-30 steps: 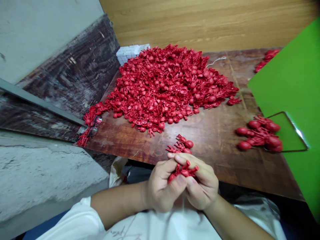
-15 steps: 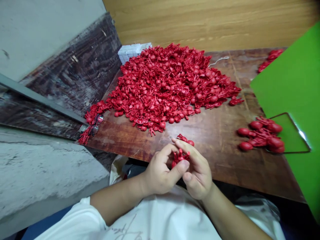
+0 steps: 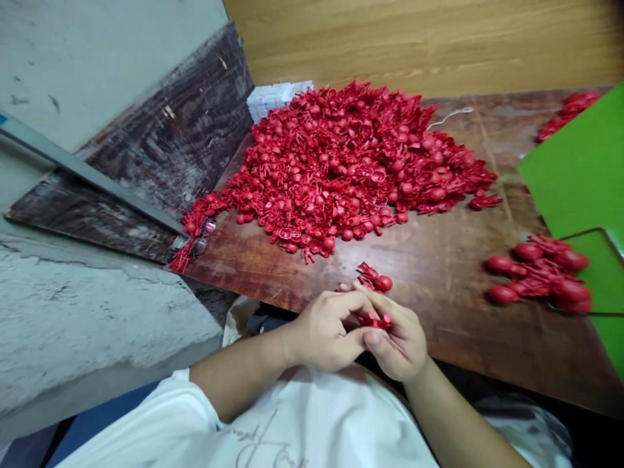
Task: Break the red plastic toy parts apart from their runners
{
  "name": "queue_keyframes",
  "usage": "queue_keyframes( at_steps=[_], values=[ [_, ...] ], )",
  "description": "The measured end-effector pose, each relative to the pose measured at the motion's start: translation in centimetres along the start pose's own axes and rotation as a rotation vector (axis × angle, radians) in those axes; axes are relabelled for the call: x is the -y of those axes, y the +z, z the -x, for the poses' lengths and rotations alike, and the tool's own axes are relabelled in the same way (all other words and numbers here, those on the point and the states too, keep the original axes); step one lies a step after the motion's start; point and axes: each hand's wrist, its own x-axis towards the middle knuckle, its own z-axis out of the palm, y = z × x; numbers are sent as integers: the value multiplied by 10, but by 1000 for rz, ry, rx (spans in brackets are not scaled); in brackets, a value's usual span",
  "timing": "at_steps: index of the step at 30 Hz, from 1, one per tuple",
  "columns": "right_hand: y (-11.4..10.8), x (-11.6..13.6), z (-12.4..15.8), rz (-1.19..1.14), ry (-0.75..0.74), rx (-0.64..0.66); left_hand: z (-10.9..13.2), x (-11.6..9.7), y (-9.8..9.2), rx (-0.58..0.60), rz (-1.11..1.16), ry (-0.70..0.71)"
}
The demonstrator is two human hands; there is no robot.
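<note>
A small red plastic figure [image 3: 374, 321] is pinched between my two hands just over the table's near edge. My left hand [image 3: 329, 328] curls round it from the left, the thumb pressing on its near side. From the right, my right hand [image 3: 400, 335] closes on the same figure, thumb and fingers around it. Much of the figure is hidden by the fingers. Just past my fingertips lies a loose red figure [image 3: 377, 277] with a round head. Behind it rises a large heap of red plastic parts [image 3: 336, 169], with round heads, hollow shells and limbs.
Several red figures [image 3: 541, 270] lie in a group at the right, beside a green board [image 3: 580, 175] and a metal wire frame [image 3: 615, 244]. Eyeglasses [image 3: 202, 237] rest by red pieces at the left table edge. A white block stack [image 3: 273, 97] stands behind the heap.
The view has shifted, so the table's contents appear farther right. My hands have closed more tightly together around the figure, and less of it shows.
</note>
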Motion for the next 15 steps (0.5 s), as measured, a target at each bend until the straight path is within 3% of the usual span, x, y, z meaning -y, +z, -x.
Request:
queue_keyframes(
  at_steps=[5,12,15],
  values=[
    [3,3,1,129,-51,-41,1,7,-1,53,-30,8],
    [3,7,-3,151,-84,-32,5,9,2,-20,-4,15],
    [2,7,-3,32,-46,-42,5,5,6,-65,117,41]
  ],
)
